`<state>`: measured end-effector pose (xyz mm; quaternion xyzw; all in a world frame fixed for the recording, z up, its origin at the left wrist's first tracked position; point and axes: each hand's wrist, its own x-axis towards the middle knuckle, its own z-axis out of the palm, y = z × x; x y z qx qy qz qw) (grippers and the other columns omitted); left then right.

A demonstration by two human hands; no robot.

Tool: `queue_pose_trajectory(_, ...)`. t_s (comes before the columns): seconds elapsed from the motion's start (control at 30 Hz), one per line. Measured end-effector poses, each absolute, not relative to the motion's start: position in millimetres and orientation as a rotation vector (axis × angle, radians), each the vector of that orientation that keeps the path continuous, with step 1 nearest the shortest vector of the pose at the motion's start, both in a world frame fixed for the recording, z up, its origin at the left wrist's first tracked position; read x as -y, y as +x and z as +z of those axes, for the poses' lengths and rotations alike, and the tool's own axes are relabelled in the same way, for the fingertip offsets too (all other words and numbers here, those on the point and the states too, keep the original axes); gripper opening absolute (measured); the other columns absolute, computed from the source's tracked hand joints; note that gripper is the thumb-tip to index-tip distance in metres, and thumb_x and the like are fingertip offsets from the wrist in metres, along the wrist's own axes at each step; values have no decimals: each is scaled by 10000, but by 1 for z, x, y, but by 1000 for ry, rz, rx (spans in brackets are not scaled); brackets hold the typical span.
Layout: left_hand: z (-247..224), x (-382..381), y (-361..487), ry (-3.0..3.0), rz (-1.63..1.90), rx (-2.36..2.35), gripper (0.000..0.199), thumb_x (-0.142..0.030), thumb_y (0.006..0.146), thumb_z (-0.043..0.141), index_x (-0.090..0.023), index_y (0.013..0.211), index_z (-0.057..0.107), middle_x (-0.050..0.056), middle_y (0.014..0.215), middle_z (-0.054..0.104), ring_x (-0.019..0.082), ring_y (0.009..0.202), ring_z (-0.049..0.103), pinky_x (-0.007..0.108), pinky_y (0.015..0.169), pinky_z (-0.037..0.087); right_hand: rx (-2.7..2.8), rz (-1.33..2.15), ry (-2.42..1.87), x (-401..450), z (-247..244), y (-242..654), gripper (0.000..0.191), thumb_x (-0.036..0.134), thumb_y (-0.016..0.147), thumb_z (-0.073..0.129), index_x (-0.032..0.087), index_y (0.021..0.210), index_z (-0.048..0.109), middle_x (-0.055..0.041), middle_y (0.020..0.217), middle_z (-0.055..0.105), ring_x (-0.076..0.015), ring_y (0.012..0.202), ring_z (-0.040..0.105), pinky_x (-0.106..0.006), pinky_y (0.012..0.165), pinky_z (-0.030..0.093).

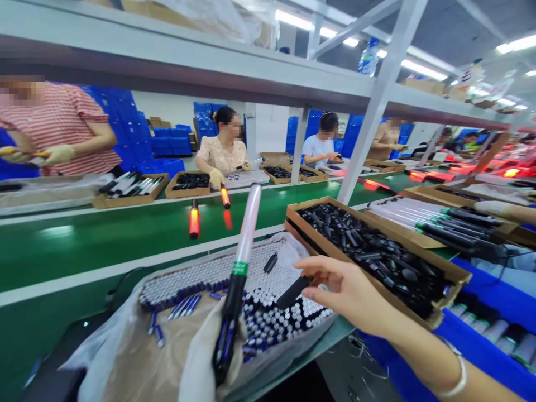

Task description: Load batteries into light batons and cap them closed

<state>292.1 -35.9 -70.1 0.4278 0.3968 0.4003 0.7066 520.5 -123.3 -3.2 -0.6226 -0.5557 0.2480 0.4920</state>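
Note:
My left hand (205,349), in a white glove, is closed round the black handle of a light baton (247,229). The baton is tilted upward, with a whitish translucent tube and a green band. Blue batteries show in the handle's open side. My bare right hand (335,282) pinches a long black plastic cover (293,292) between thumb and fingers, to the right of the baton and apart from it. Below both hands lies a plastic-lined tray (138,357) of upright batteries (184,277), some lying loose. Another small black piece (271,262) rests on the batteries.
A cardboard box (456,273) of black plastic parts stands at the right, near finished-looking batons (419,215). Beyond runs a green conveyor (104,240) carrying a red-lit baton (194,220). Co-workers sit across it. A shelf post (372,128) rises ahead; a blue bin (477,346) is lower right.

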Motion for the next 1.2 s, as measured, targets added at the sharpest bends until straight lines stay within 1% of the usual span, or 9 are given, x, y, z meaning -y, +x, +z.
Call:
queue_pose_trajectory(0.1,-77,43,294,930,895,-881,526,-579,893,494,-157,1199,566,-11,668,577,57,402,450,166,346,330,1509,716,-1431,114,-12,468,248,202,810,676,264,1048,704,16,918,696,-80,792,629,-175,715,511)
queue_pose_trajectory(0.17,-80,47,290,913,919,-880,628,-644,843,512,-177,1262,549,-29,586,534,66,354,420,168,313,278,1662,711,-1397,106,-15,447,224,189,852,645,290,1043,707,30,935,697,-76,844,630,-167,738,493)
queue_pose_trajectory(0.37,-85,56,266,852,940,-839,772,-711,846,419,-248,1460,340,-17,673,587,74,383,444,165,327,287,1930,603,-1250,96,-21,415,265,164,886,614,290,1108,681,34,969,692,-68,874,633,-164,797,484)
queue_pose_trajectory(0.57,-93,58,262,897,974,-827,810,-740,836,386,-177,1419,413,-32,539,502,89,375,429,165,324,295,2006,401,-1253,98,-27,403,327,108,894,563,247,1175,653,-17,978,656,-93,890,619,-183,802,508)
queue_pose_trajectory(0.67,-94,56,263,941,1019,-773,761,-705,845,425,-148,1360,490,-31,534,479,83,391,410,171,341,315,1956,193,-1274,98,-36,398,437,95,881,553,262,1284,591,-29,893,570,-102,791,570,-193,709,521)
queue_pose_trajectory(0.8,-84,51,264,1057,985,-756,649,-536,835,594,-201,1381,494,-11,623,548,64,409,394,174,371,347,1682,81,-1383,95,-55,392,647,142,853,591,281,1447,377,7,794,502,-99,662,510,-199,639,524)
queue_pose_trajectory(0.97,-72,54,262,1034,866,-813,709,-531,806,624,-208,1411,445,-8,626,541,54,401,369,164,365,322,1546,380,-1371,87,-75,391,580,229,855,584,254,1406,402,24,741,529,-87,601,547,-169,576,520)
queue_pose_trajectory(1.1,-63,42,249,1032,810,-970,799,-596,814,543,-185,1460,314,-68,487,420,61,341,275,158,307,233,1443,393,-1355,87,-92,409,560,329,904,528,280,1432,348,-6,795,568,-116,707,617,-222,713,549)
queue_pose_trajectory(1.2,-51,-10,235,1306,903,-1222,638,-450,864,509,-210,1430,337,-54,567,461,94,398,400,184,352,328,1333,434,-1454,92,-107,435,581,425,922,465,282,1464,312,-17,699,562,-152,638,615,-290,705,563)
